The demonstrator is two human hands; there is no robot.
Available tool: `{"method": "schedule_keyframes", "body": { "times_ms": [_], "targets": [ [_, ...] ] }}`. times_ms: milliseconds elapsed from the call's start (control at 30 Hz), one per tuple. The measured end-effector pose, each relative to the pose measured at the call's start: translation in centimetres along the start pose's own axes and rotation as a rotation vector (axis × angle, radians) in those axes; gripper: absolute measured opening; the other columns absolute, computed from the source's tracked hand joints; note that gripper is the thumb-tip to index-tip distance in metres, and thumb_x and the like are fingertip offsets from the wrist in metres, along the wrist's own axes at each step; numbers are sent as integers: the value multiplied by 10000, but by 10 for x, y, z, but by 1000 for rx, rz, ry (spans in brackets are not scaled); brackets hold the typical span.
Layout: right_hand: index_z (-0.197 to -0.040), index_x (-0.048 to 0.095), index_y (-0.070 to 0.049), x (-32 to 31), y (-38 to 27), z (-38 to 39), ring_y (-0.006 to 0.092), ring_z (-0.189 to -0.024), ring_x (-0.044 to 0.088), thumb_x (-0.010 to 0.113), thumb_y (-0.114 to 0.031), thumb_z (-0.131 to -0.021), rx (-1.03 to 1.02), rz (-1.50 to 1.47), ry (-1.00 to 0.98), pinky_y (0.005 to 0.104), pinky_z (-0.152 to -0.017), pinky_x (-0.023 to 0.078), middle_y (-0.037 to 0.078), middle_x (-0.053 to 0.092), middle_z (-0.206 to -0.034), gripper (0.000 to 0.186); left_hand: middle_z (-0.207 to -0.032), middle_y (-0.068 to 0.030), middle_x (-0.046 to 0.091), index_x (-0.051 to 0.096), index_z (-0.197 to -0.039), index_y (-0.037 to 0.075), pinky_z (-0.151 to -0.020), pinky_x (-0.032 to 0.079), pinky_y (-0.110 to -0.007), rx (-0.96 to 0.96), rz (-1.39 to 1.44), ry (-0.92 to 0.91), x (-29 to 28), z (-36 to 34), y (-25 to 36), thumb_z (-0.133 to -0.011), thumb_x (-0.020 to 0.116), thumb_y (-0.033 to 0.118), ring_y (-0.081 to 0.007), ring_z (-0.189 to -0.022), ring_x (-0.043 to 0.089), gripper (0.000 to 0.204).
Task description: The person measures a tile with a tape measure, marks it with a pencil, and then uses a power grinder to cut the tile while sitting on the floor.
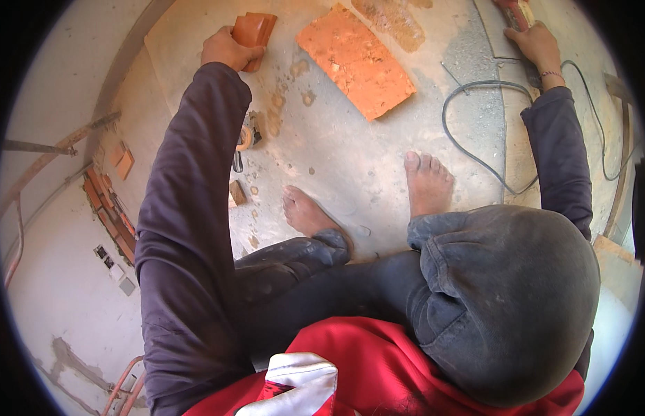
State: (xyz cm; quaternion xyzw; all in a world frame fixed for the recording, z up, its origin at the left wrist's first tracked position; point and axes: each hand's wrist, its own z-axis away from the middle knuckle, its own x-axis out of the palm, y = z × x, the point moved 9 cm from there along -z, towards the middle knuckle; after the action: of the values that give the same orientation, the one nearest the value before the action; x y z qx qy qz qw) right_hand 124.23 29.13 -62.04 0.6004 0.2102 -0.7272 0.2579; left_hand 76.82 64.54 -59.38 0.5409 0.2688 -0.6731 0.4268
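My left hand, arm stretched forward, grips a small stack of orange-brown clay tiles at the far left of the floor. Right of it lies a large, rough orange brick slab, apart from both hands. At the far right my right hand is closed round a dusty red power tool. The picture's top edge cuts that tool off, so its exact kind is hidden. A dark cable loops over the floor near my right forearm.
My bare feet stand on the dusty floor. By my left forearm lie a roll of tape and a small block. Stacked brick tiles and metal scaffold bars are at the left. Grey dust covers the floor near the cable.
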Motion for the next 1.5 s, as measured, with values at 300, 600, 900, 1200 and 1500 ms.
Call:
{"method": "schedule_keyframes", "body": {
  "times_ms": [300,600,900,1200,1500],
  "targets": [
    [-1058,631,100,-6,-6,6,404,-938,672,705,-539,-730,-23,-39,-60,432,-842,516,297,673,-1005,722,-1070,-167,700,595,-1214,-21,-877,538,-335,9,60,-89,-1,9,18,-631,855,400,-271,-967,687,765],
    [-1201,560,69,-23,-7,16,404,-1045,637,749,-492,-711,51,-70,-2,443,-892,501,285,651,-1105,769,-1314,-200,536,388,-1434,71,-1009,442,-439,379,-104,-250,-30,92,-15,-734,775,543,-369,-1209,530,929],
    [-1204,578,20,-114,-85,66,287,-1013,630,757,-334,-796,-273,-413,453,401,-879,495,174,640,-1154,569,-1443,-218,421,399,-1400,-71,-1138,276,-420,-938,2105,-1129,-80,390,1,-937,559,412,-328,-1364,387,688],
    [-1256,522,-44,-72,-407,256,340,-1071,581,747,-257,-789,-1472,-255,-536,439,-880,495,201,560,-1167,561,-1417,-304,410,376,-1364,-162,-1104,299,-420,193,1613,-805,-148,337,-28,-849,514,538,-381,-1320,430,879],
    [-1209,612,-202,5,-550,345,337,-1043,520,645,-222,-819,-1485,0,-124,421,-727,485,180,478,-1210,392,-1309,-201,520,454,-1316,-33,-1065,347,-415,-70,1852,-673,-21,385,-48,-952,456,528,-298,-1224,514,669]
  ]
}}
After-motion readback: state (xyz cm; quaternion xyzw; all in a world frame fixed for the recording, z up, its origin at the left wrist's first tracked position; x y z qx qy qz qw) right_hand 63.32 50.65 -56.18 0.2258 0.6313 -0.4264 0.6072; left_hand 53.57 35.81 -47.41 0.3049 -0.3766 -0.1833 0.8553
